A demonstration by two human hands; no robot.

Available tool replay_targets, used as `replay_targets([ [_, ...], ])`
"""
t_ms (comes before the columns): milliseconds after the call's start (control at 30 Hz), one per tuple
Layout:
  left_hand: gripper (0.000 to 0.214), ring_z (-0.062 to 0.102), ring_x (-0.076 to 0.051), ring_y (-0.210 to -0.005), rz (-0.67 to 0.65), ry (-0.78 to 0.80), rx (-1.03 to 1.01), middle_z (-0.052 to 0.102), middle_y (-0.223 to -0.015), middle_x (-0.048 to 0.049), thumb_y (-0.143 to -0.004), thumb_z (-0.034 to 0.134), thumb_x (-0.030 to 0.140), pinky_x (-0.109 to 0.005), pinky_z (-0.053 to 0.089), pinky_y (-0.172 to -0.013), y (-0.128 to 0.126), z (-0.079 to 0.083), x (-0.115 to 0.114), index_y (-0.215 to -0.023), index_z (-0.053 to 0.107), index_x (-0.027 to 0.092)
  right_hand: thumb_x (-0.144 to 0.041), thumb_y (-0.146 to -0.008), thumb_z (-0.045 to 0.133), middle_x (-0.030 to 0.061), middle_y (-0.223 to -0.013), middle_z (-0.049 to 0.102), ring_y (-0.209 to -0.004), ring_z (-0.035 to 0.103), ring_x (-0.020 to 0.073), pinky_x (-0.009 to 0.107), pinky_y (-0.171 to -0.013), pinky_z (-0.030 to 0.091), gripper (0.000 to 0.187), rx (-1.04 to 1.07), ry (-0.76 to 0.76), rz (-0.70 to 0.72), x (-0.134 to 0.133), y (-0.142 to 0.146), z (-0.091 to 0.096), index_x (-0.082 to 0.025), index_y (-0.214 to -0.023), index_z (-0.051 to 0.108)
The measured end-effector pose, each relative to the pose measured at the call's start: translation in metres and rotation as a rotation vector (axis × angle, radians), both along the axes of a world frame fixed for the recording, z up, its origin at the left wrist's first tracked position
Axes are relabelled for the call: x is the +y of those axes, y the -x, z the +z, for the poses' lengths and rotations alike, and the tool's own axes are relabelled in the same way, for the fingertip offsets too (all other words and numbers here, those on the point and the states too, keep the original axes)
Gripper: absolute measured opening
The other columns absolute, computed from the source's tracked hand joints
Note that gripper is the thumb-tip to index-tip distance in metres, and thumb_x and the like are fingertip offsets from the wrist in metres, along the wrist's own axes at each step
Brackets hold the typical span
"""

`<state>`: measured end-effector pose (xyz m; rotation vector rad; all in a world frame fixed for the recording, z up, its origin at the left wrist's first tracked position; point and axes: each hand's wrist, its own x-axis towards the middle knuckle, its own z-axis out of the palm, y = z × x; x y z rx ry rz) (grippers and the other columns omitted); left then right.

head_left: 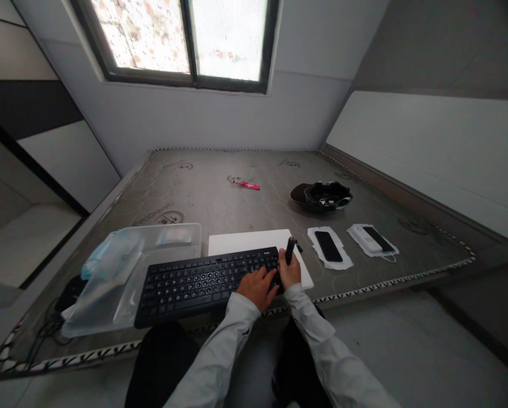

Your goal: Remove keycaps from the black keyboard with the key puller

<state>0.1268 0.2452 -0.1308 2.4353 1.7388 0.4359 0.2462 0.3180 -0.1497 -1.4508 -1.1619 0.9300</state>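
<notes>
The right hand [290, 272] is closed in a grip around a short black cylindrical object [290, 250], held upright; I cannot tell what it is. The left hand [257, 287] rests on the right end of a black keyboard [194, 289], its grip loose and holding nothing. The keyboard lies near the edge of a mattress [194, 192], partly over a white sheet [237, 242]. To the right are two black phones [328, 246] on white pads [347, 262], and farther away is a helmet [321, 196].

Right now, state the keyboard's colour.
The keyboard is black, best seen in the head view.
</notes>
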Motion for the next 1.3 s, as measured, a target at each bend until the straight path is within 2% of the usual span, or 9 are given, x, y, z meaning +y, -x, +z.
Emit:
replay_targets([
  [67, 0.040, 0.057, -0.021, -0.089, 0.005, 0.015, 0.011, 0.056, -0.104, -0.0046, -0.087, 0.048, 0.039, -0.033, 0.048, -0.074, 0.000, 0.000, 0.001, -0.124, 0.047, 0.025, -0.064, -0.078, 0.048, 0.0038, -0.067, 0.063, -0.066, 0.059, 0.0202, 0.028, -0.062, 0.043, 0.046, -0.195, -0.061, -0.020, -0.003, 0.003, 0.000, -0.020, -0.077, 0.060],
  [167, 0.034, 0.057, -0.020, -0.090, -0.004, 0.035, 0.018, 0.056, -0.101, -0.0041, -0.085, 0.050, 0.037, -0.033, 0.048, -0.074, 0.000, 0.000, 0.002, -0.116, 0.052, 0.024, -0.061, -0.081, 0.046, 0.0071, -0.074, 0.067, -0.072, 0.062, 0.0228, 0.030, -0.065, 0.045, 0.048, -0.309, -0.103, -0.013, -0.008, 0.005, -0.002, -0.017, -0.086, 0.064],
  [333, 0.031, 0.057, -0.020, -0.091, -0.008, 0.045, 0.017, 0.056, -0.103, -0.0051, -0.084, 0.050, 0.036, -0.032, 0.048, -0.075, 0.001, -0.001, 0.002, -0.113, 0.053, 0.023, -0.058, -0.081, 0.047, 0.0077, -0.079, 0.069, -0.074, 0.064, 0.0226, 0.030, -0.068, 0.047, 0.046, -0.314, -0.132, 0.071, -0.015, 0.004, -0.003, -0.017, -0.093, 0.066],
  [533, 0.035, 0.058, -0.021, -0.090, 0.004, 0.041, 0.003, 0.057, -0.102, -0.0044, -0.086, 0.048, 0.038, -0.034, 0.049, -0.075, 0.001, -0.001, 0.002, -0.117, 0.049, 0.023, -0.060, -0.081, 0.047, 0.0058, -0.076, 0.069, -0.071, 0.065, 0.0221, 0.030, -0.066, 0.048, 0.047, -0.291, -0.130, 0.151, -0.020, 0.000, 0.009, -0.018, -0.093, 0.065],
  [633, 0.042, 0.057, -0.021, -0.093, 0.012, 0.042, -0.018, 0.057, -0.104, -0.0041, -0.086, 0.048, 0.040, -0.034, 0.049, -0.076, 0.001, 0.000, 0.001, -0.125, 0.044, 0.024, -0.064, -0.080, 0.045, 0.0025, -0.058, 0.064, -0.057, 0.062, 0.0210, 0.030, -0.060, 0.047, 0.050, -0.267, -0.084, 0.119, -0.017, -0.003, 0.013, -0.018, -0.086, 0.064],
  [733, 0.046, 0.057, -0.021, -0.093, 0.018, 0.041, -0.027, 0.056, -0.105, -0.0042, -0.087, 0.048, 0.043, -0.033, 0.048, -0.076, 0.001, 0.002, 0.000, -0.129, 0.041, 0.026, -0.068, -0.079, 0.043, 0.0001, -0.048, 0.060, -0.053, 0.063, 0.0217, 0.031, -0.063, 0.048, 0.054, -0.222, -0.023, 0.079, -0.008, -0.008, 0.013, -0.018, -0.087, 0.062],
  [933, 0.045, 0.057, -0.021, -0.090, 0.024, 0.028, -0.034, 0.057, -0.104, -0.0045, -0.087, 0.049, 0.044, -0.033, 0.048, -0.075, 0.000, 0.003, 0.000, -0.128, 0.043, 0.026, -0.073, -0.075, 0.043, 0.0015, -0.046, 0.060, -0.050, 0.062, 0.0221, 0.030, -0.059, 0.047, 0.057, -0.186, 0.031, 0.032, 0.007, -0.012, 0.004, -0.019, -0.076, 0.061],
  [1100, 0.046, 0.057, -0.021, -0.094, 0.012, 0.038, -0.037, 0.056, -0.108, -0.0060, -0.087, 0.048, 0.043, -0.033, 0.048, -0.078, 0.001, 0.000, 0.000, -0.129, 0.043, 0.025, -0.073, -0.076, 0.039, 0.0045, -0.047, 0.058, -0.050, 0.059, 0.0222, 0.030, -0.056, 0.043, 0.058, -0.255, 0.027, -0.049, 0.001, 0.000, 0.007, -0.020, -0.061, 0.057],
  [1300, 0.043, 0.057, -0.021, -0.093, 0.002, 0.045, -0.016, 0.056, -0.105, -0.0051, -0.087, 0.047, 0.041, -0.033, 0.048, -0.077, 0.002, 0.000, 0.001, -0.127, 0.045, 0.027, -0.072, -0.078, 0.036, 0.0090, -0.059, 0.064, -0.060, 0.060, 0.0237, 0.030, -0.058, 0.041, 0.060, -0.304, -0.036, -0.140, -0.006, 0.008, 0.010, -0.020, -0.059, 0.058],
])
